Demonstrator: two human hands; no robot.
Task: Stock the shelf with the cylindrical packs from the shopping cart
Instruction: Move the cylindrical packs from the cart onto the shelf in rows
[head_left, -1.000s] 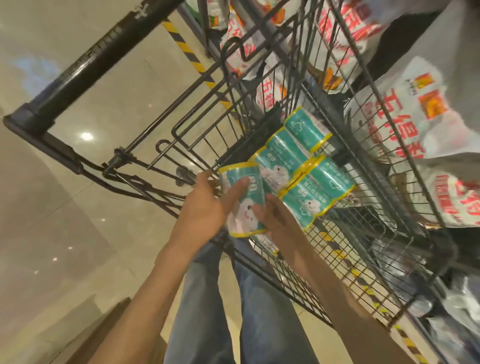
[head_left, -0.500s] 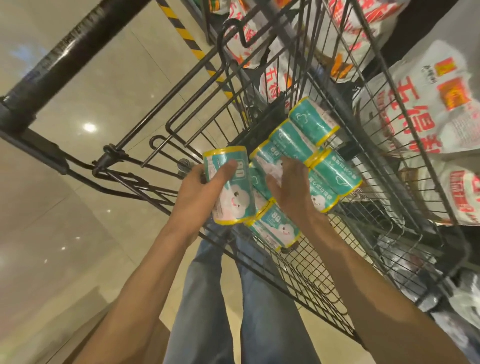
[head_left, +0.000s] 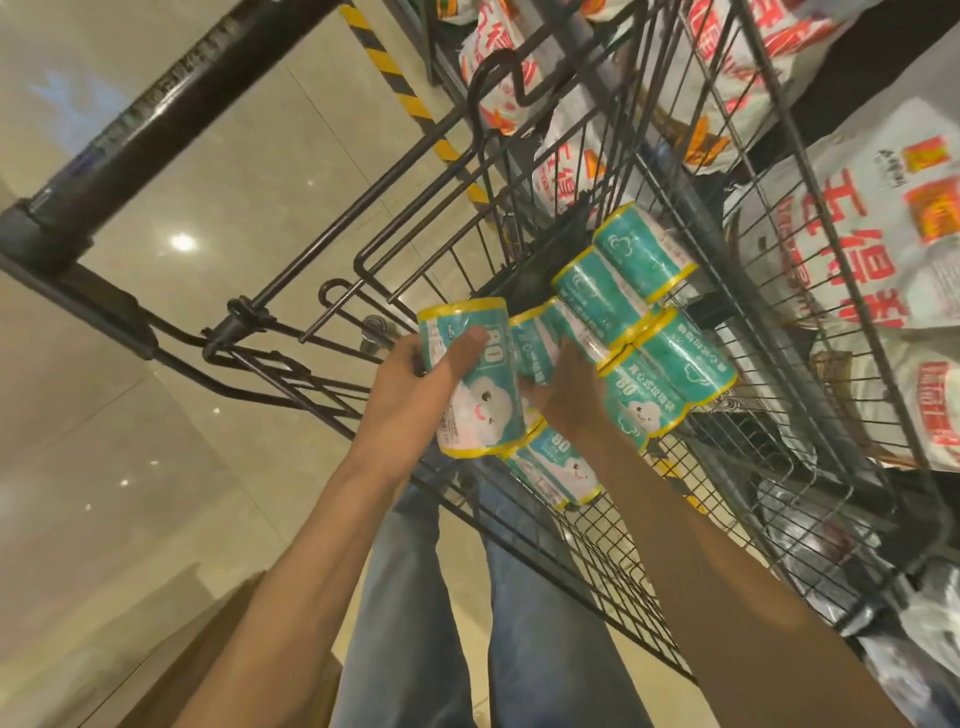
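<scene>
The left hand (head_left: 410, 387) grips one round pack (head_left: 475, 379), teal with yellow rims and a white cloud face; the thumb lies across its front and the fingers curl behind it; this pack is held up at the near edge of the shopping cart (head_left: 587, 540), just beside the other packs. The right hand (head_left: 563, 395) is inside the cart with its fingers curled on a second pack (head_left: 535, 345), which touches the held pack on one side and the pile on the other; I cannot tell how tight that grip is. More packs (head_left: 644, 364) lie in a bunch in the cart, side by side and touching; one low pack (head_left: 558, 475) lies under the right wrist on the wire floor.

The cart's wire walls stand close around the pile on the far and right sides; the near side, where the arms come in, is open from above; past the pile the wire floor is bare. The black handle bar (head_left: 156, 109) runs across the top left, well apart from the hands. White sacks with red writing (head_left: 852, 223) sit on the shelf (head_left: 930, 67) right behind the cart's right wall; the shiny floor (head_left: 156, 415) is wide on the left; blue jeans (head_left: 519, 623) show below, between the arms.
</scene>
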